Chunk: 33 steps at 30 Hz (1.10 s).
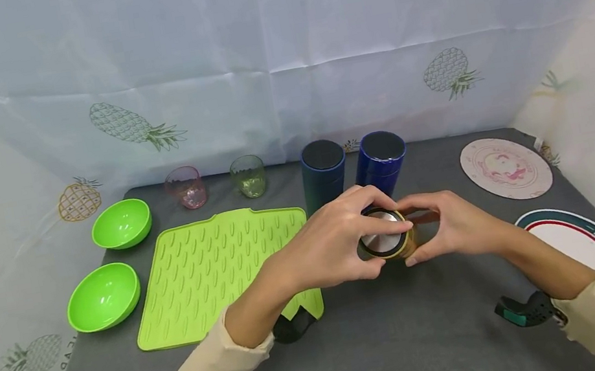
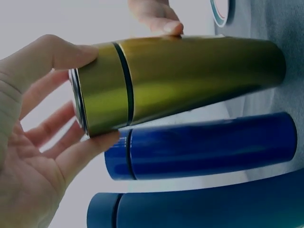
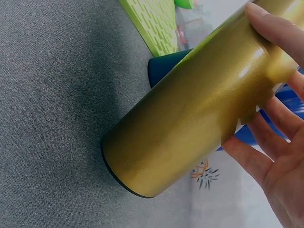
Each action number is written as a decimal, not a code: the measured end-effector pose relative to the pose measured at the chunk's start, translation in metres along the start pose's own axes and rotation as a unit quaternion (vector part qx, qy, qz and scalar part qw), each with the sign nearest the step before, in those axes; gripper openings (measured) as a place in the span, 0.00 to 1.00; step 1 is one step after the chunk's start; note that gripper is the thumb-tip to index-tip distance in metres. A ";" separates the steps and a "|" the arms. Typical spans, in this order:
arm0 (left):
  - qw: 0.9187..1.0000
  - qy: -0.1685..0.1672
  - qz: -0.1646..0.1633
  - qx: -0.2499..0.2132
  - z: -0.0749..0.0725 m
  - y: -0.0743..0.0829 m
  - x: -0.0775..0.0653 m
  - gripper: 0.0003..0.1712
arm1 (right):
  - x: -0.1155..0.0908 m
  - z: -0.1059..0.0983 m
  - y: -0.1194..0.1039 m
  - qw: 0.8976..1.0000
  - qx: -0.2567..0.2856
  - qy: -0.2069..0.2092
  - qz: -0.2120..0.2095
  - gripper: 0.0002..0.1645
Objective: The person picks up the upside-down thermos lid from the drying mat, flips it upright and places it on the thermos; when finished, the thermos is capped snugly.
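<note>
A gold thermos flask (image 2: pixel 204 71) with a black ring under its lid stands between both hands in the middle right of the head view. My left hand (image 1: pixel 336 241) grips the flask's lid (image 2: pixel 102 90) from above, thumb on one side and fingers on the other. Lower down, my right hand (image 1: pixel 454 225) holds the gold body (image 3: pixel 185 114) between thumb and fingers. Lid and body sit together in the left wrist view. Just behind are a shiny blue thermos flask (image 1: pixel 382 161) and a dark teal thermos flask (image 1: pixel 324 177), both upright.
Left of the hands lies a green drying mat (image 1: pixel 217 271). Two green bowls, the nearer bowl (image 1: pixel 103 297) and the farther bowl (image 1: pixel 122 224), flank it. A pink glass (image 1: pixel 189 190) and a green glass (image 1: pixel 249 179) stand behind. A pink plate (image 1: pixel 506 169) and a dark-rimmed plate (image 1: pixel 572 238) lie right.
</note>
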<state>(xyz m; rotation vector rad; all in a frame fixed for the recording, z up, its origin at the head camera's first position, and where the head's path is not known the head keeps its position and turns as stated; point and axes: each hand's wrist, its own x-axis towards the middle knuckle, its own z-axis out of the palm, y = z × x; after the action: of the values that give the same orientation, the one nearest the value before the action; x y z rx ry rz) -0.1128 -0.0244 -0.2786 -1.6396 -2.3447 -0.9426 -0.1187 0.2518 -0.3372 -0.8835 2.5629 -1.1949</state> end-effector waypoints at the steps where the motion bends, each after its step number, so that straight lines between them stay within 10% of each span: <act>1: 1.000 -0.005 0.006 -0.002 0.000 -0.001 0.000 0.25 | 0.000 0.000 0.000 1.000 0.004 -0.002 -0.001 0.41; 11: 1.000 -0.022 0.011 -0.019 -0.002 -0.003 0.002 0.25 | -0.001 -0.001 0.002 1.000 0.011 -0.005 -0.005 0.40; 26: 0.985 0.057 -0.158 0.031 0.014 0.022 -0.007 0.33 | -0.001 0.000 0.000 1.000 0.002 0.001 0.000 0.41; 33: 0.980 0.082 -0.179 0.022 0.019 0.026 -0.004 0.31 | -0.002 -0.001 0.002 1.000 -0.003 0.002 -0.001 0.40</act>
<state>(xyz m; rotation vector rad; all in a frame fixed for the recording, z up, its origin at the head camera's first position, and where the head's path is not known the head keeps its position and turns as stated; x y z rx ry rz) -0.0835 -0.0119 -0.2847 -1.0934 -2.5694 -1.0309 -0.1182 0.2543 -0.3381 -0.8857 2.5696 -1.1913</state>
